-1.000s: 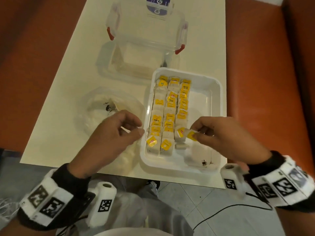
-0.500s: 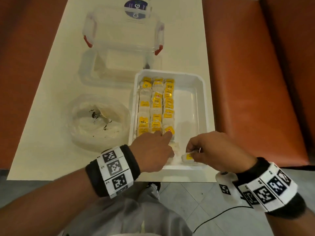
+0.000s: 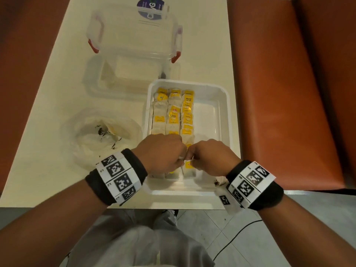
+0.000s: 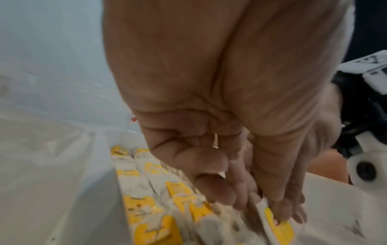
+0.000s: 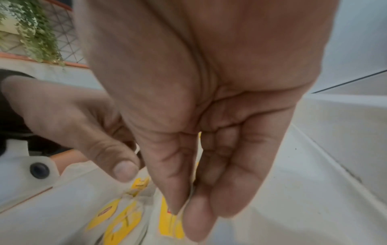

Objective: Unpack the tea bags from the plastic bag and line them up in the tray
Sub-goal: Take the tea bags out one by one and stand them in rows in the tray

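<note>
A white tray (image 3: 227,105) holds three rows of tea bags (image 3: 173,112) with yellow tags. Both hands meet over its near end, at the third row. My right hand (image 3: 194,160) pinches one tea bag (image 3: 188,166) between thumb and forefinger, as the right wrist view shows (image 5: 180,213). My left hand (image 3: 181,158) has its fingers curled and pinches the same tea bag (image 4: 276,232) from the left side. The hands hide the near ends of the rows. The crumpled plastic bag (image 3: 100,139) lies left of the tray with dark crumbs inside.
A clear box with red clips (image 3: 134,35) stands at the back, and a clear lid (image 3: 125,78) lies in front of it. The tray's right part is bare white. An orange seat (image 3: 279,93) borders the table on the right. The table's front edge (image 3: 57,204) is close.
My left hand moved from beside the plastic bag into the tray. My right hand lowered the tea bag to the near end of the third row, where both hands now meet.
</note>
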